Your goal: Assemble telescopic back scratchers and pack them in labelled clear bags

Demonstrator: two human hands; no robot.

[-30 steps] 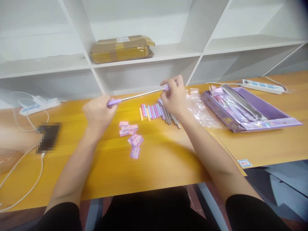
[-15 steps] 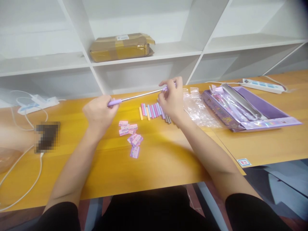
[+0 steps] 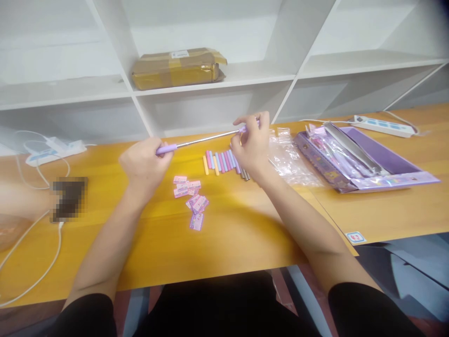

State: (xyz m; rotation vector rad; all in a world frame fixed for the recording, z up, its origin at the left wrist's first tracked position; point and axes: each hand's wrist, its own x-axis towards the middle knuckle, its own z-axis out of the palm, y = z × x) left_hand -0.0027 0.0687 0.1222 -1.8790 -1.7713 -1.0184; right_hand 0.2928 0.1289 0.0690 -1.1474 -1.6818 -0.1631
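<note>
Shifted slightly since a second ago, the right hand (image 3: 254, 145) now hides more of the metal tubes (image 3: 245, 175) at the right end of the row of coloured sticks (image 3: 224, 162). Work on one purple-ended rod (image 3: 206, 139) seems to be under way, with its completion not shown; the sticks, the tubes and the small cards (image 3: 196, 204), scattered nearer the wearer than the row, appear to be left for later. Seen just beyond the row, the rod is held between the hands: its purple handle is clenched by the left hand (image 3: 145, 161), left of the row; its far end is pinched by the right, beside the row's right end.
</note>
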